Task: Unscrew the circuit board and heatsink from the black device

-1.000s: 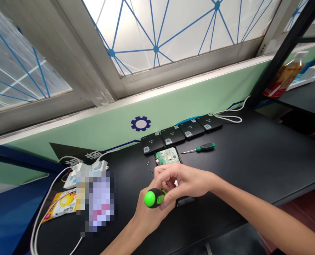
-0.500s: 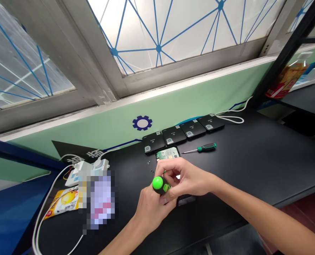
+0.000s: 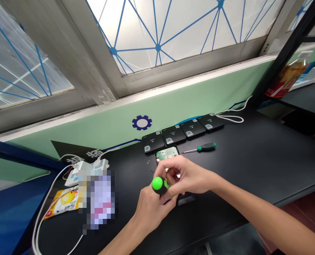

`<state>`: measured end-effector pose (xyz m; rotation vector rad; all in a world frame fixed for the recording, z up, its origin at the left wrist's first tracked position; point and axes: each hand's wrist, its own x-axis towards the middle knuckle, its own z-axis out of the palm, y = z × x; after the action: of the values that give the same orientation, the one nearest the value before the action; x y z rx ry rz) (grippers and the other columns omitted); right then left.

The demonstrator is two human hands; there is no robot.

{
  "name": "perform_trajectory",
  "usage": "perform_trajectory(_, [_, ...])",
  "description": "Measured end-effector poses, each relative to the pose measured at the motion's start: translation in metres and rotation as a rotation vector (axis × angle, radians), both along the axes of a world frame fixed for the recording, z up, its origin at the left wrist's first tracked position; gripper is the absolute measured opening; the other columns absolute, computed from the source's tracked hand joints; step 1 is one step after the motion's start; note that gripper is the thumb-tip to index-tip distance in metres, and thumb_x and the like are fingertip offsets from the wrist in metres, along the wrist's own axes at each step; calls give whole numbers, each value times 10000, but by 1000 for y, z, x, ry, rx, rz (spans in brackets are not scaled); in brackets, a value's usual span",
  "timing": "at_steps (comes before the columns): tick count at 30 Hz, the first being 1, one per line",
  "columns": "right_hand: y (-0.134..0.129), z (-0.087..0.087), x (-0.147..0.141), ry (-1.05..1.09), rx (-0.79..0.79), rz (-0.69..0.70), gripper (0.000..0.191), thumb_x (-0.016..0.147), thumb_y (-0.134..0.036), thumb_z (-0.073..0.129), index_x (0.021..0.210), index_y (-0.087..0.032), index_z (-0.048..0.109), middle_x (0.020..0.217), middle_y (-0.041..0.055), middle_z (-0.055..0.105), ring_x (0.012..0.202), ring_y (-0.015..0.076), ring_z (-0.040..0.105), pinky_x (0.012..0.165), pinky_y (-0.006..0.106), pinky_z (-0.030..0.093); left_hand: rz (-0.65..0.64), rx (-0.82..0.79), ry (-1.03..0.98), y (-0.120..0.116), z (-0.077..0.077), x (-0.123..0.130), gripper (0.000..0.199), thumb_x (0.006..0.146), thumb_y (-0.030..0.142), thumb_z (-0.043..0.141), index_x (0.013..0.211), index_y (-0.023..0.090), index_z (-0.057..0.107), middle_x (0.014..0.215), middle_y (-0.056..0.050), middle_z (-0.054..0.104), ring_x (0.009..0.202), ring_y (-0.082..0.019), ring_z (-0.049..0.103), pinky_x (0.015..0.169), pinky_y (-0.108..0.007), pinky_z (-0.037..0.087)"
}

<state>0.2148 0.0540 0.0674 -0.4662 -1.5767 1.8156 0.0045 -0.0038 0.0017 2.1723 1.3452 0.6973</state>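
A screwdriver with a bright green cap (image 3: 157,183) stands nearly upright, its tip hidden. My left hand (image 3: 153,205) is closed around its black and green handle. My right hand (image 3: 185,175) is bent over the same spot, fingers curled against the handle and touching my left hand. Just beyond them lies an opened black device with a green circuit board (image 3: 167,152), partly covered by my hands. Small screws (image 3: 148,162) lie to its left. Under my right wrist a dark flat piece (image 3: 186,200) shows in part.
Several closed black devices (image 3: 173,135) line the wall. A second screwdriver (image 3: 206,147) lies right of the circuit board. At the left are a power strip (image 3: 102,165), a yellow snack packet (image 3: 64,201), a blurred item and white cables. A bottle (image 3: 288,78) stands at the far right.
My right hand has shifted very slightly, its fingers turning a little at the handle, and the green side mark of the handle has turned. My left hand keeps its place.
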Motion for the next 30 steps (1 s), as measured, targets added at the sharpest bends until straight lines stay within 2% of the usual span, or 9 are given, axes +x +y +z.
perform_trajectory(5, [0,3,3,16,-57,54,458,715,-324,1088,1013,-189,768,796,-75,734,478,49,555,417,191,405,-19,-49,24,0,4,1,82,986,281,729,997,270,809,743,10,749,701,-233,774,753,-331,646])
perform_trajectory(8, [1,0,3,17,-63,98,485,747,-341,1070,1097,-195,766,893,-50,779,498,66,623,429,194,480,-39,-105,-16,1,8,2,147,950,216,713,1025,295,812,897,19,824,762,-221,795,795,-322,651])
perform_trajectory(11, [1,-2,3,24,-45,102,501,761,-306,1057,1143,-198,752,962,-29,795,529,57,606,469,195,485,-25,-133,-52,0,9,3,210,919,206,708,1091,296,788,990,20,842,809,-223,803,817,-329,653])
perform_trajectory(14, [0,-3,0,46,-26,75,505,727,-220,1061,1128,-200,754,890,-60,756,542,45,545,503,194,432,17,-133,-37,0,6,2,120,912,259,727,1029,265,753,848,11,789,727,-230,764,750,-336,640])
perform_trajectory(17, [-1,-2,-2,59,-39,65,543,677,-175,1072,1123,-197,762,888,-68,736,563,48,545,522,201,430,24,-158,-39,0,2,-1,65,912,293,746,958,254,721,756,7,736,708,-237,739,717,-330,622])
perform_trajectory(23, [-3,-1,-4,59,-34,64,576,637,-239,1098,1102,-197,760,832,-88,708,552,54,520,527,221,413,0,-200,-77,0,-1,-4,139,931,361,746,985,249,685,804,-15,745,766,-250,743,714,-326,595])
perform_trajectory(27, [-1,-8,-2,49,-27,63,488,662,-194,1086,1004,-196,737,764,-95,694,578,76,556,542,224,403,45,-216,-83,-2,0,-2,192,911,338,750,1070,254,681,820,4,753,717,-232,731,652,-313,548])
perform_trajectory(30, [0,-10,0,51,-40,65,441,709,-203,1071,966,-195,713,716,-94,694,571,90,573,547,230,387,65,-197,-85,-2,1,0,253,914,336,750,1143,250,684,886,-6,795,766,-247,773,681,-329,567])
